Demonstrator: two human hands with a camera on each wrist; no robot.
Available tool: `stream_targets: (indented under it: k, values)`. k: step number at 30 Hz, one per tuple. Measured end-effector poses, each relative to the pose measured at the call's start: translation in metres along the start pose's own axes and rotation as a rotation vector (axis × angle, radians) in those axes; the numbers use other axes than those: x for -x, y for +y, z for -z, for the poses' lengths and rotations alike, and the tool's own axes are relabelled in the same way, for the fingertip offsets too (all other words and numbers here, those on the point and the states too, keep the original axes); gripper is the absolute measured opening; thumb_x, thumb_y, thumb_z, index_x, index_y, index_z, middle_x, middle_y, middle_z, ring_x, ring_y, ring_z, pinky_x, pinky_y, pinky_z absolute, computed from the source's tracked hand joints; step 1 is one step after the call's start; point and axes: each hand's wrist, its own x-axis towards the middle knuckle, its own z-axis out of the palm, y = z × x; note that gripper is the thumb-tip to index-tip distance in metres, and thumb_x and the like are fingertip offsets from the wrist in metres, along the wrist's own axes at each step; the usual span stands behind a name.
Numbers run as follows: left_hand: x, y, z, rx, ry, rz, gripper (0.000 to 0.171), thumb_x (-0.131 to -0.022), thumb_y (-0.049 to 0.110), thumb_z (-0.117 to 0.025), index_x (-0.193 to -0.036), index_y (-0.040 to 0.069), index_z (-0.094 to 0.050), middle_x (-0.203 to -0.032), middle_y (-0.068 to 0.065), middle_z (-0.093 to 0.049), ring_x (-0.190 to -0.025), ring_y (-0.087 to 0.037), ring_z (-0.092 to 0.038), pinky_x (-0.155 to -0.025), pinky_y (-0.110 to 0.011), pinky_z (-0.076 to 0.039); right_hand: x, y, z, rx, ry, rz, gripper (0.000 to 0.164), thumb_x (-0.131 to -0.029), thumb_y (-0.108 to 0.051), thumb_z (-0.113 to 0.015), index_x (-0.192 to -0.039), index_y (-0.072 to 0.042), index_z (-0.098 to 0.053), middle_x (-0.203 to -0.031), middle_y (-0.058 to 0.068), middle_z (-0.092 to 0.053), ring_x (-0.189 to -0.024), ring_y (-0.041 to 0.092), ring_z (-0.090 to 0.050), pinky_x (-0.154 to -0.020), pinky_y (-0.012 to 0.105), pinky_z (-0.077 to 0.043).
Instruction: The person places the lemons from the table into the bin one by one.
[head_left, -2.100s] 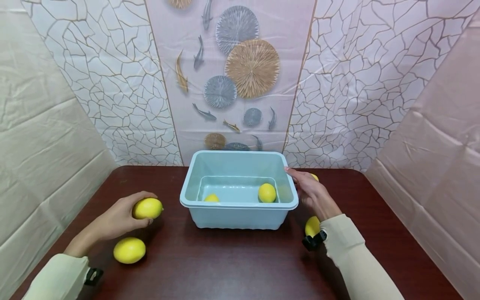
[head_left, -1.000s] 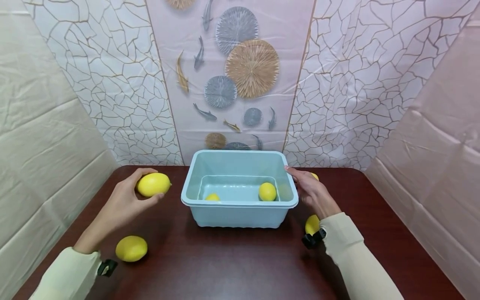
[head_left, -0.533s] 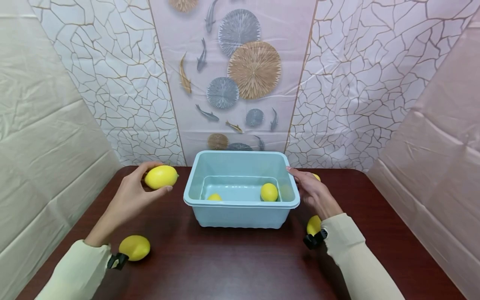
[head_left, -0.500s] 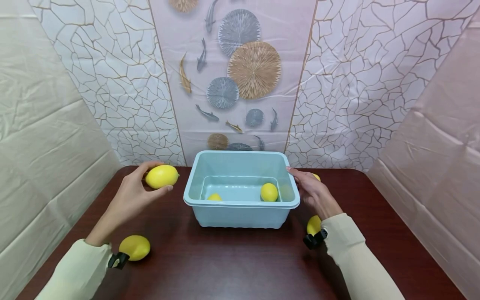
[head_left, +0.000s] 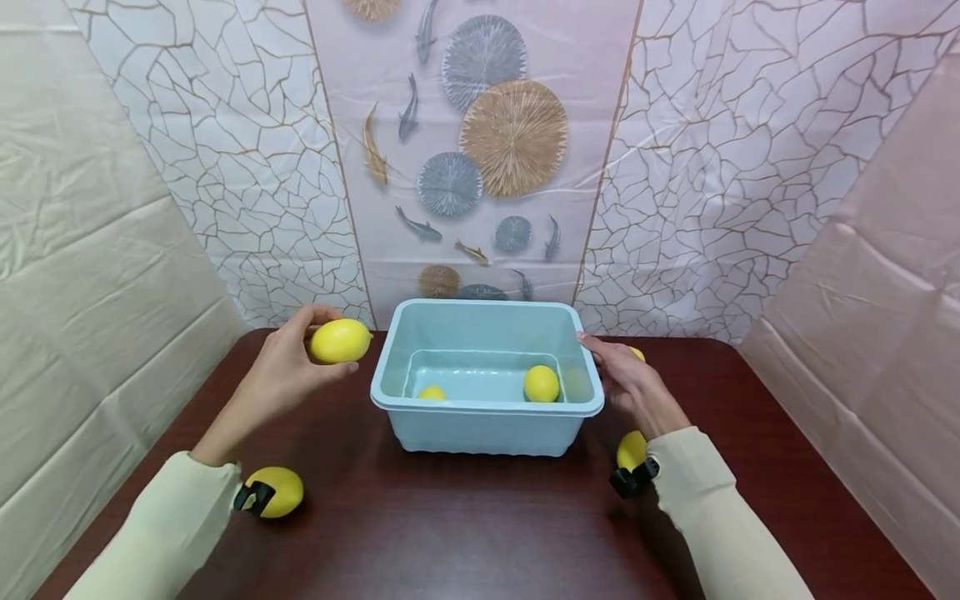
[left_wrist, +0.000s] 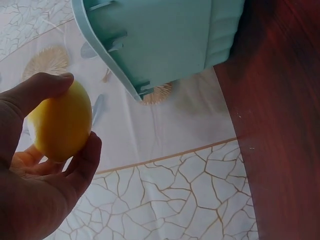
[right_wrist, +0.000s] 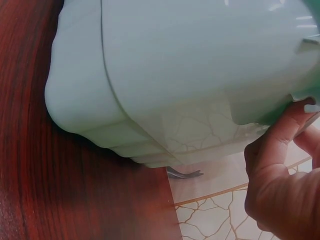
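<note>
My left hand (head_left: pixel 288 362) holds a yellow lemon (head_left: pixel 341 341) between thumb and fingers, raised off the table just left of the light-blue plastic basin (head_left: pixel 480 429). In the left wrist view the lemon (left_wrist: pixel 62 122) sits between the thumb above and curled fingers below, apart from the basin (left_wrist: pixel 160 40). At the basin's right side, my right hand (head_left: pixel 630 379) grips the rim; the right wrist view shows the fingers (right_wrist: pixel 277 140) bent at that edge. Inside the basin lie one lemon (head_left: pixel 541 383) at the right and another (head_left: pixel 432 392) at the left, partly hidden by the front wall.
On the dark red table (head_left: pixel 480 533), a lemon (head_left: pixel 285 492) lies beneath my left wrist, partly covered by its black strap mount. Another lemon (head_left: pixel 632 450) is by my right wrist, and one more (head_left: pixel 637 353) peeks out behind the right hand. Patterned cloth (head_left: pixel 480 167) hangs behind.
My left hand has lifted the lemon from near the table and carried it up and rightward toward the basin. The right hand has stayed at the basin's rim.
</note>
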Motion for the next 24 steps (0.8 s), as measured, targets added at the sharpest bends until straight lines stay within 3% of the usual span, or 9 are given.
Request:
stream_targets:
  k: [4, 9, 17, 24]
  values:
    - [-0.007, 0.005, -0.002, 0.002, -0.009, -0.002, 0.063, -0.081, 0.016, -0.093, -0.131, 0.007, -0.055, -0.125, -0.014, -0.065, -0.103, -0.031, -0.065, -0.087, -0.046, -0.053, 0.0, 0.0, 0.0, -0.001, 0.0, 0.003, 0.035, -0.105, -0.04, -0.067, -0.12, -0.008, -0.072, -0.094, -0.003, -0.076, -0.09, 0.012, -0.068, -0.085, 0.034, -0.062]
    - [-0.015, 0.012, -0.006, -0.019, -0.006, 0.012, 0.061, -0.079, 0.023, -0.094, -0.126, 0.009, -0.058, -0.122, -0.01, -0.068, -0.105, -0.031, -0.066, -0.086, -0.045, -0.054, 0.0, 0.0, -0.001, 0.003, -0.001, 0.007, 0.032, -0.105, -0.039, -0.066, -0.115, -0.01, -0.074, -0.093, -0.003, -0.075, -0.09, 0.012, -0.068, -0.085, 0.034, -0.062]
    - [-0.027, 0.027, -0.017, -0.04, 0.054, 0.04, 0.059, -0.079, 0.026, -0.092, -0.124, 0.009, -0.058, -0.118, -0.011, -0.068, -0.103, -0.031, -0.063, -0.081, -0.043, -0.054, -0.001, 0.001, -0.001, 0.001, 0.009, 0.007, 0.028, -0.105, -0.039, -0.067, -0.108, -0.013, -0.076, -0.092, -0.003, -0.075, -0.089, 0.012, -0.068, -0.084, 0.033, -0.062]
    - [-0.04, 0.035, -0.025, -0.008, 0.042, 0.111, 0.062, -0.082, 0.029, -0.09, -0.129, 0.005, -0.056, -0.124, -0.015, -0.066, -0.108, -0.034, -0.064, -0.083, -0.045, -0.054, -0.001, 0.001, -0.001, -0.009, -0.001, 0.012, 0.027, -0.106, -0.038, -0.065, -0.108, -0.012, -0.075, -0.09, -0.004, -0.074, -0.086, 0.011, -0.069, -0.083, 0.033, -0.062]
